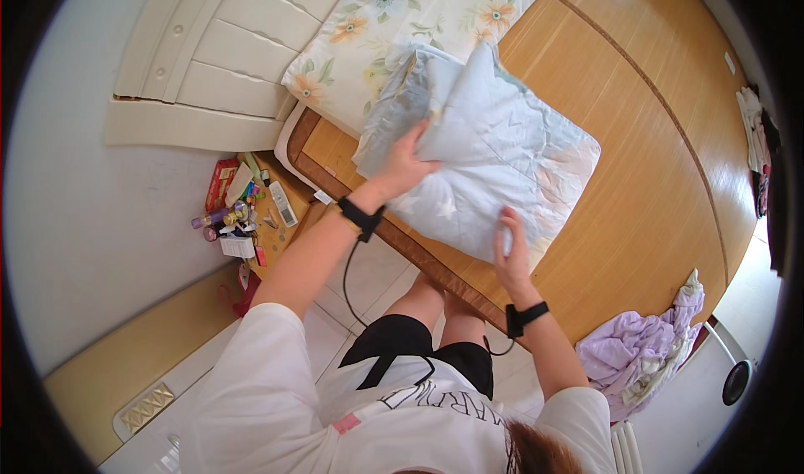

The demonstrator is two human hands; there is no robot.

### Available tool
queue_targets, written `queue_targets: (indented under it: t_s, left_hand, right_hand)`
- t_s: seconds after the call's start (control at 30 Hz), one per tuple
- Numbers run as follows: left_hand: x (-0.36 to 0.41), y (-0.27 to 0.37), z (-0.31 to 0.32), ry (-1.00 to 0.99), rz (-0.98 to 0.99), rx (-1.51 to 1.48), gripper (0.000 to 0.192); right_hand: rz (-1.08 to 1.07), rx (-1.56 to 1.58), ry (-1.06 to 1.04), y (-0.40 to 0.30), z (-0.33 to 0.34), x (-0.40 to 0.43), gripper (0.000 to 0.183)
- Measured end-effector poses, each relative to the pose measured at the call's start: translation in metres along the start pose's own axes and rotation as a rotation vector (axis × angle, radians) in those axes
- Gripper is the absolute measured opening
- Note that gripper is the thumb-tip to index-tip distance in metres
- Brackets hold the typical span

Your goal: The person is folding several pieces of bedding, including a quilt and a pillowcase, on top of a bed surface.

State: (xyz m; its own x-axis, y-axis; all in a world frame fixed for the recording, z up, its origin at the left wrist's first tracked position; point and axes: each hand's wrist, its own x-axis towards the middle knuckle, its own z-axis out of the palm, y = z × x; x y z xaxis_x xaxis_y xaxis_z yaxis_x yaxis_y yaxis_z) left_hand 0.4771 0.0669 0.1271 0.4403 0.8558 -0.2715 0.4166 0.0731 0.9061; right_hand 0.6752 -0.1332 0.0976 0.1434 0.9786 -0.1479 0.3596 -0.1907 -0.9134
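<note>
A pale blue quilt (483, 153), folded into a thick bundle with peach patches at one corner, lies on the bed's wooden-looking mat (628, 179). My left hand (405, 167) rests on the quilt's left part, thumb and fingers spread, beside a raised fold. At the near right edge of the bundle, my right hand (512, 251) touches the fabric with fingers bent upward; whether it pinches any cloth is unclear. The far left side of the quilt overlaps a floral pillow (352, 40). Both wrists wear black bands with cables.
A cream headboard (232, 53) stands at the left. Below it, a bedside table (276, 238) carries a remote control (283, 204), bottles and small items. Lilac cloth (634, 354) hangs over the bed's near right corner. A fan-like round black object (736, 383) is further right.
</note>
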Motion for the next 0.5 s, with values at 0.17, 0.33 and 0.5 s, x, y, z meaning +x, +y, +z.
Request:
queue_targets:
  t_s: [0.17, 0.33, 0.5]
  left_hand:
    - [-0.002, -0.046, -0.086, 0.025, -0.137, -0.026, 0.08]
    - [0.014, -0.113, -0.088, 0.145, -0.258, 0.517, 0.084]
    - [0.042, -0.131, -0.07, 0.124, -0.144, 0.278, 0.088]
  right_hand:
    - [0.076, -0.108, 0.122, 0.025, -0.038, -0.007, 0.031]
    - [0.203, -0.239, 0.276, 0.084, -0.035, -0.006, 0.05]
    - [0.711, 0.558, 0.216, 0.126, -0.033, -0.006, 0.071]
